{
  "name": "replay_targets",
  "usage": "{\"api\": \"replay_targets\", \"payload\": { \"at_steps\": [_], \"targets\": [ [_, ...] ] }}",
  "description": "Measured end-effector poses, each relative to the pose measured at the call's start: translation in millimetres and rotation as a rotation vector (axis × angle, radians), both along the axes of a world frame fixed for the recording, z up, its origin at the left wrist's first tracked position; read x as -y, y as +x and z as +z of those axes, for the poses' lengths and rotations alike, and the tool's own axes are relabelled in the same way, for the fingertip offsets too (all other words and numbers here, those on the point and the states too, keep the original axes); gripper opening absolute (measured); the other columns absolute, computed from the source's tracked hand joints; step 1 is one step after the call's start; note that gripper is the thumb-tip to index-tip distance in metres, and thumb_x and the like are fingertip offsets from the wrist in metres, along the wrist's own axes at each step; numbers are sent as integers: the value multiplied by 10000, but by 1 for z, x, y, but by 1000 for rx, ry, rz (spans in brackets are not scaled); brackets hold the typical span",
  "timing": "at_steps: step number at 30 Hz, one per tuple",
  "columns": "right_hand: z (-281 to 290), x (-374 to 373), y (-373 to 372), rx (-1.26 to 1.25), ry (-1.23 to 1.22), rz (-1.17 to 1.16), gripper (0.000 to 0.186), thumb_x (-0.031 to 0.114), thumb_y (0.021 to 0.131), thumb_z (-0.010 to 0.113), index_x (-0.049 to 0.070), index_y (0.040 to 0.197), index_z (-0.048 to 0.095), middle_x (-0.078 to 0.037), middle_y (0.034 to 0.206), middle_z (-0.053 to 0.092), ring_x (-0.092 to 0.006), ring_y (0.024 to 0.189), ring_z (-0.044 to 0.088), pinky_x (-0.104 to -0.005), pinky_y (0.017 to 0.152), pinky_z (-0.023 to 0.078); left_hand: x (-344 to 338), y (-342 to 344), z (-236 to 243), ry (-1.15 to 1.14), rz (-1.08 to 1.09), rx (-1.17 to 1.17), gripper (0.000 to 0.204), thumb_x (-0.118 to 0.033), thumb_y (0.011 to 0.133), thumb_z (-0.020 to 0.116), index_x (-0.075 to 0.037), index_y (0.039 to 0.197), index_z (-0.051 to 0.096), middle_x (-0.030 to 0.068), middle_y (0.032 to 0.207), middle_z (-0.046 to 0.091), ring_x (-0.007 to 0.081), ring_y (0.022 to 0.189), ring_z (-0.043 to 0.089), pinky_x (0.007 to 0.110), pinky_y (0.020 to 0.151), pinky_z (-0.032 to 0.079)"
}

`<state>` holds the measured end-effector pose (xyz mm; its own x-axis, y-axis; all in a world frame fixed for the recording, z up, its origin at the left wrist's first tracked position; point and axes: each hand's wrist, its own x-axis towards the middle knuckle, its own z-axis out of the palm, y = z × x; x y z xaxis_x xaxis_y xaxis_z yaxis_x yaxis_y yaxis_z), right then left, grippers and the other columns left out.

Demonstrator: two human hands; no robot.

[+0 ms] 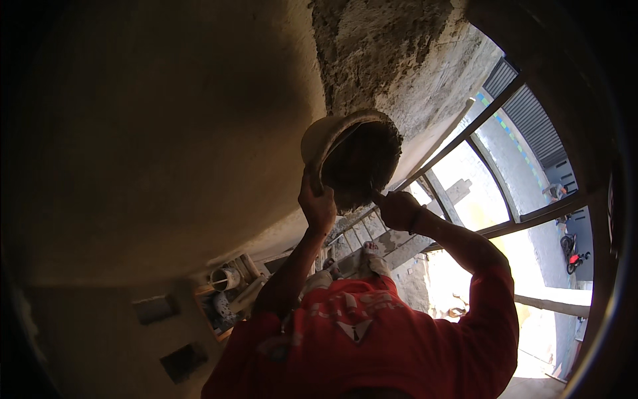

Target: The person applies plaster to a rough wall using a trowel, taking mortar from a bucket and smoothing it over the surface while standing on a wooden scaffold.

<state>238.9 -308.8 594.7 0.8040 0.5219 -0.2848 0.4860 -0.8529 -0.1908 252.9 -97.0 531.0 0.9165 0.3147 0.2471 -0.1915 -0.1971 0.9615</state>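
A pale, round bucket is raised in front of me and tilted so that its mouth faces me. Dark, wet-looking mortar fills its mouth and crusts the rim. My left hand grips the bucket at its lower left edge, thumb by the rim. At the lower right of the mouth, my right hand is closed around the handle of a hand tool. The tool's far end is lost in the dark mortar, so its shape cannot be made out. Rough, partly coated wall rises just beyond the bucket.
A smooth, shaded wall surface spans the left. My feet stand high on narrow planks. Below left is a white bucket among clutter. Bars cross the bright opening at right; a red motorcycle and a person are outside.
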Motion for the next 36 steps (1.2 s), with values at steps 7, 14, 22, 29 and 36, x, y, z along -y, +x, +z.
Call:
{"api": "replay_targets", "payload": {
  "at_steps": [7, 14, 22, 29, 36],
  "targets": [
    [67, 28, -18, 319, 14, -97, 583, 106, 820, 576, -3, 1343, 342, -172, 703, 581, -322, 645, 600, -432, 580, 495, -5, -14, -8, -106, 25, -18, 583, 87, 705, 501, 24, 1284, 471, 145, 1135, 596, 211, 1028, 577, 290, 917, 419],
    [8, 7, -27, -303, 366, -240, 501, 128, 876, 517, 64, 1347, 357, -185, 768, 614, -311, 600, 625, -434, 539, 496, 9, -14, 0, -102, -16, -44, 562, 78, 719, 519, 23, 1276, 476, 171, 1164, 586, 235, 1097, 568, 310, 947, 415],
    [37, 36, 0, 230, 183, -89, 285, 107, 827, 513, 74, 1110, 526, -147, 735, 630, -339, 703, 637, -444, 638, 513, -2, -25, -6, -74, -127, 31, 553, 109, 773, 492, 28, 1317, 437, 96, 1195, 541, 137, 1087, 513, 242, 895, 406],
    [-5, 4, 4, 194, 103, -75, 373, 71, 766, 546, 57, 1137, 507, -176, 670, 608, -349, 624, 632, -484, 581, 515, -17, -14, 7, 127, -179, 236, 673, 110, 704, 551, -10, 1355, 430, 195, 1406, 419, 274, 1318, 397, 347, 1071, 320],
    [13, 9, 9, 13, 164, 355, 460, 176, 847, 600, 72, 1269, 450, -144, 1111, 598, -333, 828, 645, -438, 745, 528, -40, -9, -4, -62, -151, 99, 637, 133, 735, 534, -2, 1349, 430, 187, 1392, 436, 278, 1297, 423, 340, 1064, 334]
  ]
}}
